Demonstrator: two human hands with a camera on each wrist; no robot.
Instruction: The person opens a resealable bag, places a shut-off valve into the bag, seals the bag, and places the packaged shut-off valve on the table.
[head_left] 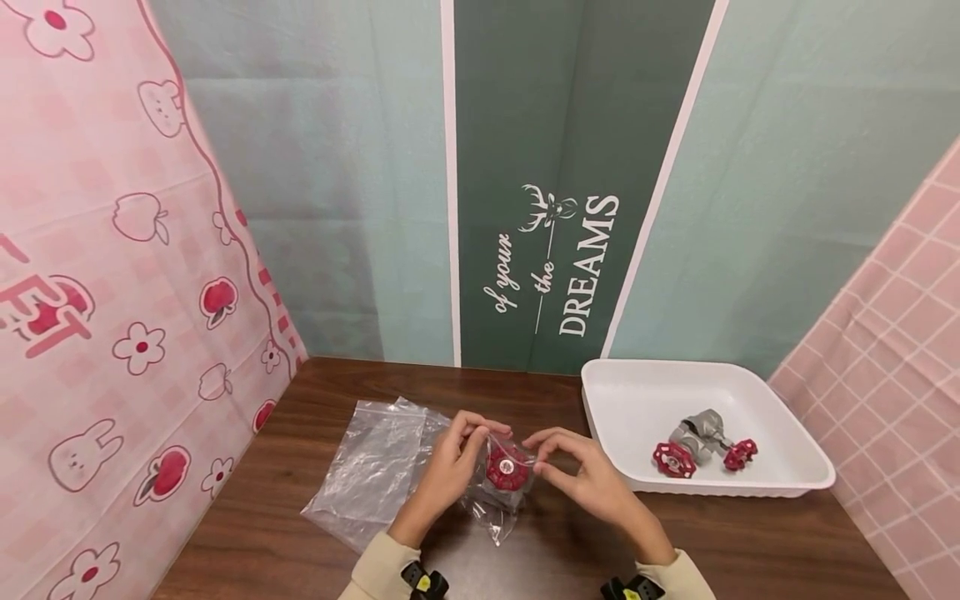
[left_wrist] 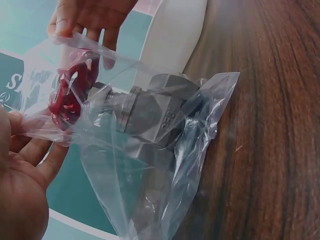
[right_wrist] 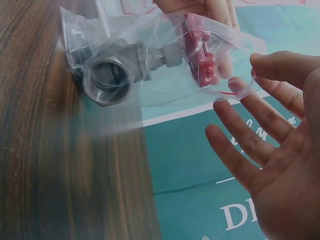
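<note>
A metal valve (left_wrist: pixel 155 112) with a red handwheel (head_left: pixel 507 467) stands inside a clear plastic zip bag (right_wrist: pixel 150 95), wheel toward the bag's mouth. My left hand (head_left: pixel 448 458) pinches one side of the mouth between thumb and fingers. On the opposite side, my right hand (head_left: pixel 588 482) pinches the edge with thumb and index finger, its other fingers spread in the right wrist view. The valve's threaded opening (right_wrist: pixel 107 80) shows through the plastic. In the head view, the bag's lower corner spreads over the table toward me.
Flat clear bags (head_left: pixel 371 467) lie left of my hands on the brown wooden table (head_left: pixel 292 433). At the right, a white tray (head_left: pixel 622 392) holds more valves (head_left: pixel 701 437) with red handwheels. Printed cloths (head_left: pixel 360 183) hang behind and at both sides.
</note>
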